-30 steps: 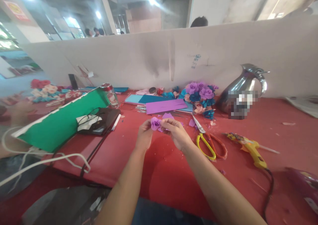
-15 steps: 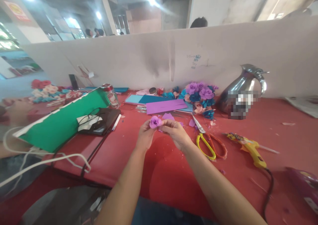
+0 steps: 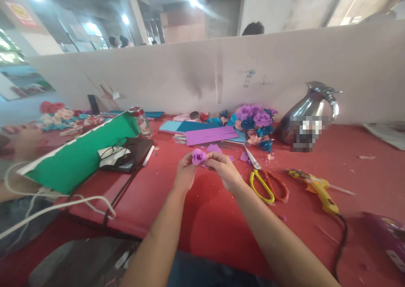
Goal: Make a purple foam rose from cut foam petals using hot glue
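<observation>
A small purple paper flower [image 3: 199, 156] is held up over the red table, between both hands. My left hand [image 3: 184, 171] is closed on its left and lower side. My right hand [image 3: 224, 167] pinches at its right edge with thumb and forefinger. Just beyond the hands lie cut purple paper pieces [image 3: 214, 148] and a purple paper sheet [image 3: 211, 135] on top of blue sheets [image 3: 171, 126]. To the right of my right hand rest scissors [image 3: 265, 185] with one yellow and one red handle, blades pointing away.
A yellow glue gun [image 3: 319, 190] with its cord lies right of the scissors. Behind stand a steel jug [image 3: 305, 109] and a heap of paper flowers [image 3: 255, 120]. Leftward are a glass jar [image 3: 142, 124], a dark case with eyeglasses [image 3: 122, 152], a green board [image 3: 85, 156] and a co-worker's hand [image 3: 27, 137].
The purple flower has turned slightly and shifted a little to the right in my fingers. Both my hands stay nearly in place. At the far left, the co-worker's hand has moved.
</observation>
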Motion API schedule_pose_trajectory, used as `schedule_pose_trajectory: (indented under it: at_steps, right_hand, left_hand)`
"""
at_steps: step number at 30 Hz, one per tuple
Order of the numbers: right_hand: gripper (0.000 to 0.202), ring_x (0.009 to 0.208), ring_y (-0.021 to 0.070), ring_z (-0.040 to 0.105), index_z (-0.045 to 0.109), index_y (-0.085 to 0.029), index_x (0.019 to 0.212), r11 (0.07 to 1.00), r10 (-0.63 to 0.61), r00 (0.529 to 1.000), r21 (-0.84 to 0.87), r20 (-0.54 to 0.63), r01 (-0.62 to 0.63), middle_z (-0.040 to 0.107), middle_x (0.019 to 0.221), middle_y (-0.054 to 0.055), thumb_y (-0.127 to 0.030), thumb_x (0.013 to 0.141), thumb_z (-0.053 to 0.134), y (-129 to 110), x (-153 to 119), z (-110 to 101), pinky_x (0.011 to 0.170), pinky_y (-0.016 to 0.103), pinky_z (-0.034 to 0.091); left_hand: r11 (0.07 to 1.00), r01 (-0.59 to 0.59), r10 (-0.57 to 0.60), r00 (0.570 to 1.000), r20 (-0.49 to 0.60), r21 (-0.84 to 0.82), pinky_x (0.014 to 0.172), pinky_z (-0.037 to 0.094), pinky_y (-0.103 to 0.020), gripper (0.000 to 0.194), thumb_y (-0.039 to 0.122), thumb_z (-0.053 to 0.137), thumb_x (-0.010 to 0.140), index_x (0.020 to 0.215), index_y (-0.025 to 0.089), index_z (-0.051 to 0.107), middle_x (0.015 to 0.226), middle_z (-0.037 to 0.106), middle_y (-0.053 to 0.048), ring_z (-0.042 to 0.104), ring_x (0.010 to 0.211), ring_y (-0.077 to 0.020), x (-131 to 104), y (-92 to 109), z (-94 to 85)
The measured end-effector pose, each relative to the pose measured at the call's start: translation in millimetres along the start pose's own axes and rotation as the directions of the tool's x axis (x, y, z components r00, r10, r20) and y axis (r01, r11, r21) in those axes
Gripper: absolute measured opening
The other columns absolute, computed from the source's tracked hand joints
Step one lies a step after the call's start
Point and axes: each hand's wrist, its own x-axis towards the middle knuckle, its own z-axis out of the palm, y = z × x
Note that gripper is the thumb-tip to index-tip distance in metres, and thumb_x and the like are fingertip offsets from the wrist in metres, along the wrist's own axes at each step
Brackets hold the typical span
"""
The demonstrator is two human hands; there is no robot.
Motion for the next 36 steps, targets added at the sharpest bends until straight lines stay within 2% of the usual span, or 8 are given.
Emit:
schedule_pose_trajectory:
  at_steps: [5,13,18,24,28,36]
  right_hand:
    - [0.019,0.063,0.012,0.05,0.058,-0.02,0.067,1.0,-0.016,0.998,0.022,-0.061,0.017,0.057,0.065,-0.002,-0.037,0.065,0.066,-3.3,-0.6,-1.1,0.065,0.027,0.035]
    - [0.018,0.06,0.0115,0.048,0.056,-0.019,0.062,1.0,-0.013,0.995,0.018,-0.098,0.015,0.055,0.061,-0.002,-0.036,0.065,0.062,-1.4,1.5,-0.6,0.063,0.027,0.035]
    - [0.019,0.059,0.0112,0.046,0.057,-0.019,0.061,0.998,-0.059,0.994,-0.013,-0.09,0.058,0.054,0.06,-0.003,-0.036,0.064,0.064,-2.8,0.9,0.5,0.062,0.027,0.035]
    - [0.022,0.059,0.0128,0.047,0.058,-0.02,0.063,0.999,-0.017,0.996,0.03,-0.086,0.019,0.054,0.06,-0.002,-0.042,0.065,0.065,0.0,2.5,0.4,0.062,0.028,0.035]
    - [0.023,0.06,0.0137,0.049,0.058,-0.02,0.063,0.999,-0.015,0.995,0.05,-0.095,0.02,0.057,0.062,0.0,-0.043,0.069,0.06,-0.4,2.2,-0.7,0.062,0.028,0.036]
    - [0.022,0.061,0.0123,0.045,0.057,-0.019,0.06,0.989,-0.06,0.997,-0.136,-0.044,0.054,0.055,0.062,-0.001,-0.039,0.068,0.062,-2.1,-2.2,3.7,0.063,0.028,0.033]
  left_hand:
    - [0.997,0.003,-0.004,1.0,0.015,0.071,0.071,0.044,-0.026,0.015,0.023,0.08,0.062,0.074,0.018,0.071,0.072,0.064,0.0,0.054,0.069,-0.0123,0.4,-2.7,-2.9]
    - [0.998,0.048,-0.05,0.997,0.055,0.031,0.072,0.045,-0.027,0.02,0.023,0.081,0.06,0.077,0.017,0.073,0.072,0.068,0.0,0.057,0.069,-0.0133,-1.4,3.1,3.3]
    - [0.999,0.041,-0.044,0.997,0.071,0.036,0.073,0.046,-0.028,0.018,0.021,0.08,0.062,0.079,0.018,0.074,0.073,0.068,0.0,0.058,0.07,-0.0136,-1.5,1.5,0.9]
    - [0.998,0.051,-0.053,0.995,0.084,0.026,0.073,0.046,-0.028,0.015,0.02,0.078,0.064,0.077,0.017,0.073,0.072,0.067,-0.001,0.057,0.069,-0.0135,-1.5,1.9,1.3]
    - [0.999,0.043,-0.043,0.998,0.044,0.015,0.074,0.046,-0.028,0.019,0.02,0.08,0.061,0.079,0.018,0.073,0.076,0.069,-0.002,0.058,0.073,-0.014,-1.8,3.0,3.5]
    - [0.999,0.032,-0.033,0.999,-0.004,-0.013,0.069,0.045,-0.025,0.023,0.023,0.083,0.057,0.077,0.02,0.074,0.079,0.067,-0.001,0.056,0.071,-0.0123,-1.4,4.8,2.7]
